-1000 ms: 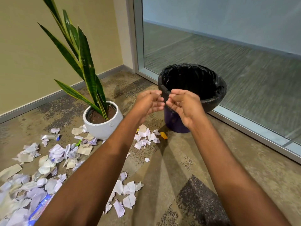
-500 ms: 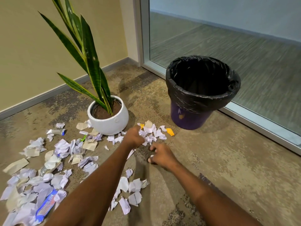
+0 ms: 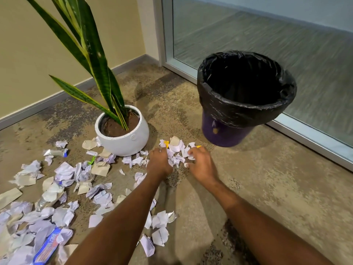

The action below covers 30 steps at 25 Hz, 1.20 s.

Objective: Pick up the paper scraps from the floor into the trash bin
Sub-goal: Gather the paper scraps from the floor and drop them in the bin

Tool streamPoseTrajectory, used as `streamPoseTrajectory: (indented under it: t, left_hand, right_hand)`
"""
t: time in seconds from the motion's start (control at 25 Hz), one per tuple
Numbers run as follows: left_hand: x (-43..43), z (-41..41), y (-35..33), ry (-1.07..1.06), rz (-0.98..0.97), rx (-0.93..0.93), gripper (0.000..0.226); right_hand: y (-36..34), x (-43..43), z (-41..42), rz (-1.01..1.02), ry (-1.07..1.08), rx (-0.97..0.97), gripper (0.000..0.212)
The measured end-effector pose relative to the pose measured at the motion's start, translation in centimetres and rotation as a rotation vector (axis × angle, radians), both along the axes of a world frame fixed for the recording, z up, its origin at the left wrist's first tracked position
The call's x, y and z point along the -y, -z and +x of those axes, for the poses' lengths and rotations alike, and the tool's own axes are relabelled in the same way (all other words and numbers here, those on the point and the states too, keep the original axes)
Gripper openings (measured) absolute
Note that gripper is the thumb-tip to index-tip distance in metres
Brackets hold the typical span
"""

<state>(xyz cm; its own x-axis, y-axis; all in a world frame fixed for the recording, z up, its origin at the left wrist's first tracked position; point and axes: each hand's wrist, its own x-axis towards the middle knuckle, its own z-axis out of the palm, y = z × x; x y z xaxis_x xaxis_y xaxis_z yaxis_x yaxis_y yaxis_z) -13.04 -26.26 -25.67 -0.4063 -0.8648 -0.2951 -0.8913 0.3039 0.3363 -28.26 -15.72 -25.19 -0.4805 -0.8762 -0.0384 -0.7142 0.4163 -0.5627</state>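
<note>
Left hand [image 3: 159,162] and right hand [image 3: 200,163] curl around the paper scraps [image 3: 176,150] on the floor [image 3: 267,188], between plant pot [image 3: 124,140] and trash bin [image 3: 246,96]. Risk: loose pieces may slip from a partial grip during transfer.

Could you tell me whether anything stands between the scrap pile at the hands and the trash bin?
Nothing visible does. The scrap pile lies on floor just before the open trash bin; the plant pot stands off to its left.
</note>
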Motion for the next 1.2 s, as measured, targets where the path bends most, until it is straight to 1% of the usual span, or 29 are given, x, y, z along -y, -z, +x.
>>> streamPoseTrajectory:
  t: [0.04,0.12,0.16,0.2,0.24,0.32,0.44,0.56,0.64,0.76,0.84,0.92,1.08,1.2]
  left_hand:
    - [0.0,-0.1,0.0,-0.001,-0.019,0.005,0.074]
    - [-0.2,-0.3,0.0,0.008,-0.072,0.01,0.059]
    - [-0.4,-0.4,-0.1,0.019,-0.094,0.001,0.051]
    - [-0.6,-0.6,-0.3,0.024,-0.101,-0.022,0.046]
    - [-0.9,-0.7,-0.3,0.028,-0.105,-0.054,0.042]
    - [-1.3,-0.9,-0.4,0.033,-0.11,-0.099,0.035]
    - [-1.9,-0.9,-0.3,0.014,-0.122,-0.161,0.028]
    - [-2.9,-1.0,-0.3,-0.038,-0.102,-0.261,0.029]
    - [-3.6,-1.4,-0.5,-0.111,-0.048,-0.296,0.027]
    - [-4.4,-2.0,-1.3,-0.178,0.032,-0.35,0.028]
    - [-4.9,-2.0,-1.3,-0.244,0.106,-0.426,0.032]
    - [-5.2,-1.8,-0.9,-0.362,0.237,-0.535,0.036]
    - [-5.0,-1.3,0.4,-0.514,0.437,-0.739,0.044]
    - [-5.9,-1.0,-2.4,-0.561,0.579,-0.824,0.04]
  right_hand:
    - [-0.3,0.3,-0.8,0.038,-0.001,-0.067,0.065]
    - [-1.0,1.0,-2.5,0.192,-0.029,-0.093,0.114]
    - [-1.0,1.3,-3.2,0.27,-0.07,-0.059,0.13]
    - [-1.2,1.5,-3.7,0.342,-0.121,-0.024,0.139]
    - [-1.0,1.6,-4.0,0.389,-0.176,-0.005,0.143]
    - [-0.9,1.7,-4.2,0.406,-0.272,-0.033,0.137]
    - [-0.7,1.7,-3.5,0.304,-0.308,-0.075,0.112]
    - [0.1,1.5,-1.8,0.218,-0.249,0.0,0.087]
    - [0.4,1.0,-0.4,0.187,-0.199,0.03,0.068]
    - [0.2,0.1,1.3,0.171,-0.105,0.108,0.052]
    - [0.1,-0.1,1.9,0.163,-0.05,0.2,0.048]
    - [0.0,-0.2,2.2,0.138,0.005,0.391,0.047]
    - [-0.6,-0.9,1.9,0.086,0.079,0.723,0.063]
    - [-1.1,-1.7,1.8,0.061,0.132,0.906,0.062]
